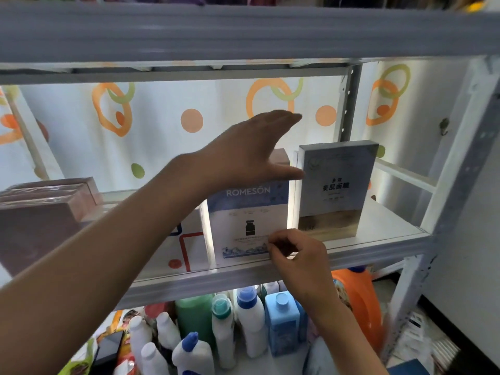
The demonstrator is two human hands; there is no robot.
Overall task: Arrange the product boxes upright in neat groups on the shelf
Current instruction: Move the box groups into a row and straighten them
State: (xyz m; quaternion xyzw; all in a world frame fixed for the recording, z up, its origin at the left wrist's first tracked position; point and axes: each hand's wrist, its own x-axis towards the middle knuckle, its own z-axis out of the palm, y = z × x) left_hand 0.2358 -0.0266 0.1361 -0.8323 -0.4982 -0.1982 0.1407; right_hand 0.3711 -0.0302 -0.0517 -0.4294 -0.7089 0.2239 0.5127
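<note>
Head view: I note the left hand (251, 150), fingers straight, resting atop the upright ROMESON box (247, 220) at frame centre, while my nearer right hand (295, 253) pinches its lower right corner on the shelf (378, 239).

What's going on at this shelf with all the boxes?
A person is tidying product boxes on a white shelf. The right hand pinches the lower right corner of an upright ROMESON box at the shelf's front edge, while the left hand, fingers straight, reaches over the top of that box. To its right stands a blue-grey box with Chinese lettering, also upright. Pink boxes lie stacked at the far left. Bottles crowd the level below.
</note>
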